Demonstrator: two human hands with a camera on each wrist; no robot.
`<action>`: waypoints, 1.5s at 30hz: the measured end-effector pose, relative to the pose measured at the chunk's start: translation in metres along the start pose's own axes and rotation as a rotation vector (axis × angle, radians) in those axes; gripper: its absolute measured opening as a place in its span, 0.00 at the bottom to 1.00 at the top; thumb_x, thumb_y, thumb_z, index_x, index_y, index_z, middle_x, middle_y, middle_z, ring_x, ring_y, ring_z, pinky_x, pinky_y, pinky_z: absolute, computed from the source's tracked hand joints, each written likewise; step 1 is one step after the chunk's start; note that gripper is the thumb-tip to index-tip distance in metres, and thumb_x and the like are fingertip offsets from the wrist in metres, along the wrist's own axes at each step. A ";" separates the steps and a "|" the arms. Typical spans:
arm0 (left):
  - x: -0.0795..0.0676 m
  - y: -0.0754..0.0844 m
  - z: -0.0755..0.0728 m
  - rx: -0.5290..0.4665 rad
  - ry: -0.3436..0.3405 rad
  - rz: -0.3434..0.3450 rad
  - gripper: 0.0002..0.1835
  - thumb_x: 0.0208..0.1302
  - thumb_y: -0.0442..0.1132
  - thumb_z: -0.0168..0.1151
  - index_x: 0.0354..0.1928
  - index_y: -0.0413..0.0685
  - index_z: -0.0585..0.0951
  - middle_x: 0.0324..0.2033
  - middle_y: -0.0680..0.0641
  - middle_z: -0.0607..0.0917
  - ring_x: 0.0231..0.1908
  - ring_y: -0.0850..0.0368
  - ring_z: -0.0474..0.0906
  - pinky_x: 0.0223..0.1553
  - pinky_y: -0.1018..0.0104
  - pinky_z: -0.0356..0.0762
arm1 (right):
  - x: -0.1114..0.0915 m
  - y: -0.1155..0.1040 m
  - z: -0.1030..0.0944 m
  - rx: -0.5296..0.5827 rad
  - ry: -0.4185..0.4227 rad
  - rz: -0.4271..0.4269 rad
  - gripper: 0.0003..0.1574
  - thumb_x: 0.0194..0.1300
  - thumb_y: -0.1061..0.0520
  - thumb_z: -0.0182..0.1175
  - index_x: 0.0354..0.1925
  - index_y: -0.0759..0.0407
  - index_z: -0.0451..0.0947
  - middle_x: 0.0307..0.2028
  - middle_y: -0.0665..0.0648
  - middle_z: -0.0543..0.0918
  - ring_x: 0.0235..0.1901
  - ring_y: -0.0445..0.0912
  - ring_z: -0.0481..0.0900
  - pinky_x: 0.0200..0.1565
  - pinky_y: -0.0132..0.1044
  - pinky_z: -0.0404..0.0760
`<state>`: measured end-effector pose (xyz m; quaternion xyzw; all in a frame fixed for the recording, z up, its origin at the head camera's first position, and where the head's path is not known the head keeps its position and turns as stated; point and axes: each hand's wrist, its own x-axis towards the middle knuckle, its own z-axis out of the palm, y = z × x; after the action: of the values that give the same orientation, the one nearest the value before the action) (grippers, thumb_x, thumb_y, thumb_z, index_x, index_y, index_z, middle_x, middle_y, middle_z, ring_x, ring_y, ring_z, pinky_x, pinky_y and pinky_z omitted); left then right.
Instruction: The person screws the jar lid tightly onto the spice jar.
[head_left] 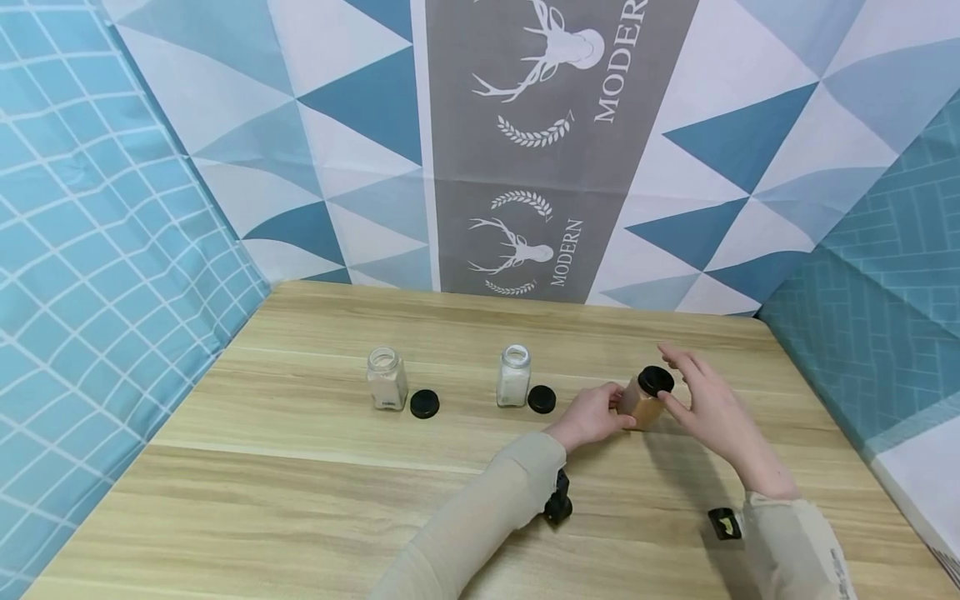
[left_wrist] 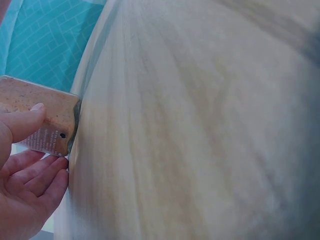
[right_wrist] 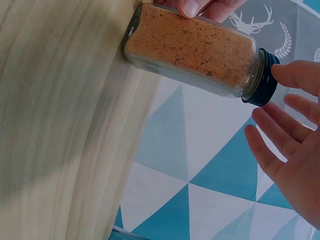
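Observation:
A glass spice jar of orange-brown seasoning stands on the wooden table at the right, its black lid on. My left hand grips the jar low on its side. In the left wrist view the thumb lies across one face of the seasoning jar, with the fingers at its other side near the base. Around the lid my right hand is spread. The right wrist view has its thumb tip at the edge of the black lid, while the other fingers stand apart, loosely bent.
Two uncapped glass jars with pale contents, one at the left and one in the middle, each have a black lid beside them. A small black object lies near my left sleeve. Patterned cloth hangs behind the table.

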<state>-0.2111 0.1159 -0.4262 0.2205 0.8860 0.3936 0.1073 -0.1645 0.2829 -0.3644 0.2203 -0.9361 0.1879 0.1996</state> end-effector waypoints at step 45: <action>-0.007 -0.002 -0.009 -0.116 -0.041 -0.092 0.27 0.55 0.45 0.64 0.56 0.47 0.72 0.49 0.49 0.80 0.49 0.60 0.75 0.45 0.73 0.74 | 0.001 -0.007 0.000 -0.024 -0.090 0.050 0.32 0.58 0.64 0.58 0.59 0.68 0.63 0.51 0.69 0.71 0.51 0.63 0.69 0.48 0.58 0.69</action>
<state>-0.2084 0.1054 -0.4221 0.1807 0.8684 0.4346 0.1560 -0.1618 0.2766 -0.3621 0.2028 -0.9515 0.1715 0.1552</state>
